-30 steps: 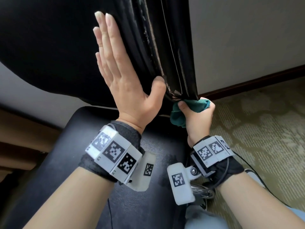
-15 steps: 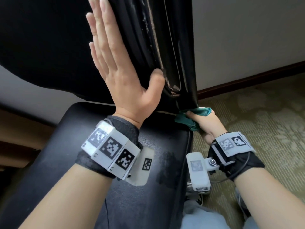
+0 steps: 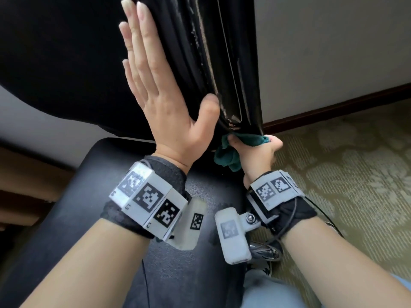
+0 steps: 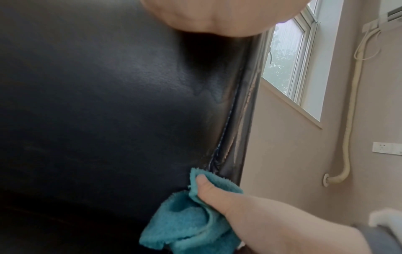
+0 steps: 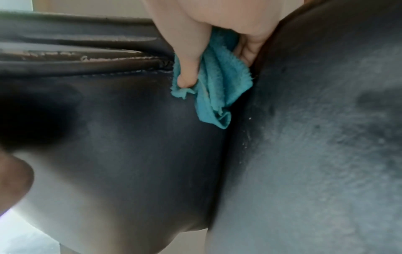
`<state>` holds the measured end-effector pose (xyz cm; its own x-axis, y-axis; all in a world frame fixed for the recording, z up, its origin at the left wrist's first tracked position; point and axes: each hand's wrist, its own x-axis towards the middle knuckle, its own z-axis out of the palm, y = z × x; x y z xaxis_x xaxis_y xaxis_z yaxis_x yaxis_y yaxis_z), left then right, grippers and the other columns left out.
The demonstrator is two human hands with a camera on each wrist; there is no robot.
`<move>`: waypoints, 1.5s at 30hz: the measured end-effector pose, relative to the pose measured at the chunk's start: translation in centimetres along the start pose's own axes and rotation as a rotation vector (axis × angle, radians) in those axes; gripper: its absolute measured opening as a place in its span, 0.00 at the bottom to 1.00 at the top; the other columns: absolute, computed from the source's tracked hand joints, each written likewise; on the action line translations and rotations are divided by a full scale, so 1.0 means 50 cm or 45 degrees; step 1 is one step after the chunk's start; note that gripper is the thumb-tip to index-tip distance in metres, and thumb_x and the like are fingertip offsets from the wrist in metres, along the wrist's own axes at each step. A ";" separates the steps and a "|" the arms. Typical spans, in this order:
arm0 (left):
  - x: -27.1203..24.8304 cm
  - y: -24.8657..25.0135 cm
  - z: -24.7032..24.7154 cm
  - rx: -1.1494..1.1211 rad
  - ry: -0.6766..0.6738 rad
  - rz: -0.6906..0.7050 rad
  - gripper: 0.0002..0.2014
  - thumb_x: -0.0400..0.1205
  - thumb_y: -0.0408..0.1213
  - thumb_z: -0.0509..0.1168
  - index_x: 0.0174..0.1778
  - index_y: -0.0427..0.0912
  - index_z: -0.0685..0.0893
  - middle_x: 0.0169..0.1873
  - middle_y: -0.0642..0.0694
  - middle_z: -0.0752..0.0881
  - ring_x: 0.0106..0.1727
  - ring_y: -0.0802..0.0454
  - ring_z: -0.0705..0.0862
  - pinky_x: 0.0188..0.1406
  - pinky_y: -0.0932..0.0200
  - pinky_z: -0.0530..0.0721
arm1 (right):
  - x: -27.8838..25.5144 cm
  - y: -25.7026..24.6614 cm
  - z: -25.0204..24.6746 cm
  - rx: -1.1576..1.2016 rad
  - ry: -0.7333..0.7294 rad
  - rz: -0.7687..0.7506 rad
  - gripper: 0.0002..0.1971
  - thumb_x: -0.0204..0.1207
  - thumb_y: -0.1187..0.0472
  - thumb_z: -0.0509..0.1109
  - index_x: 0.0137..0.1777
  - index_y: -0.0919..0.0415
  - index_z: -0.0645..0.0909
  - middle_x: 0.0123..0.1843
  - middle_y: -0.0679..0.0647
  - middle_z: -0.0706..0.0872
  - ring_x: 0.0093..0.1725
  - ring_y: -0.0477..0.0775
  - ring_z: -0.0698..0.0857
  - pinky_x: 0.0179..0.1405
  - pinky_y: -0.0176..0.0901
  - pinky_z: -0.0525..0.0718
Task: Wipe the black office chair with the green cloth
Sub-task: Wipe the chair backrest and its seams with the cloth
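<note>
The black office chair's backrest [image 3: 66,63] rises ahead of me, and its seat [image 3: 111,218] lies below my wrists. My left hand [image 3: 155,90] lies flat on the backrest, fingers straight, thumb at the worn side edge [image 3: 224,74]. My right hand [image 3: 255,150] grips the bunched green cloth [image 3: 226,156] and presses it against the bottom corner of that edge. In the left wrist view the right thumb pins the cloth [image 4: 195,223] beside the cracked seam [image 4: 230,137]. The right wrist view shows the cloth [image 5: 217,89] wedged where backrest [image 5: 130,137] meets seat [image 5: 326,154].
A patterned beige carpet [image 3: 344,185] spreads to the right, below a dark baseboard [image 3: 333,107] and pale wall. A chrome chair part [image 3: 264,252] shows under the seat's right side. The left wrist view has a window [image 4: 289,60] and a wall pipe [image 4: 350,103].
My right hand turned and slid with the cloth around the backrest's bottom corner, dipping toward the right and coming back under the edge. The left hand stayed pressed on the backrest.
</note>
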<state>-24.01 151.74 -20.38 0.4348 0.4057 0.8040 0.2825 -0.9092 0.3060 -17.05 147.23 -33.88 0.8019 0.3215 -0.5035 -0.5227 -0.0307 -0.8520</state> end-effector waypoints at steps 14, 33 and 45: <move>0.003 0.001 -0.031 -0.004 -0.128 -0.001 0.42 0.71 0.43 0.58 0.73 0.15 0.55 0.74 0.15 0.57 0.77 0.30 0.51 0.79 0.43 0.47 | -0.002 -0.028 -0.005 -0.381 0.066 -0.082 0.34 0.62 0.67 0.81 0.60 0.60 0.62 0.65 0.64 0.64 0.50 0.64 0.78 0.44 0.42 0.74; -0.170 -0.020 -0.066 -0.193 -1.050 -0.749 0.14 0.72 0.59 0.63 0.47 0.56 0.80 0.40 0.62 0.84 0.41 0.61 0.82 0.44 0.58 0.81 | -0.106 -0.066 -0.155 0.001 -0.833 -0.060 0.10 0.79 0.69 0.65 0.57 0.58 0.76 0.56 0.59 0.84 0.50 0.50 0.87 0.41 0.38 0.85; -0.166 -0.040 -0.061 -0.256 -1.068 -1.079 0.04 0.81 0.41 0.66 0.45 0.44 0.80 0.37 0.56 0.80 0.34 0.65 0.77 0.30 0.75 0.72 | -0.092 -0.061 -0.183 -0.151 -0.918 -0.082 0.10 0.77 0.75 0.64 0.51 0.60 0.77 0.47 0.55 0.84 0.40 0.44 0.87 0.33 0.34 0.84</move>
<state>-30.79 149.92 -26.14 0.6167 0.7470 -0.2483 0.6411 -0.2934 0.7092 -16.47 137.18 -30.27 0.4191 0.8676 -0.2675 -0.4132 -0.0801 -0.9071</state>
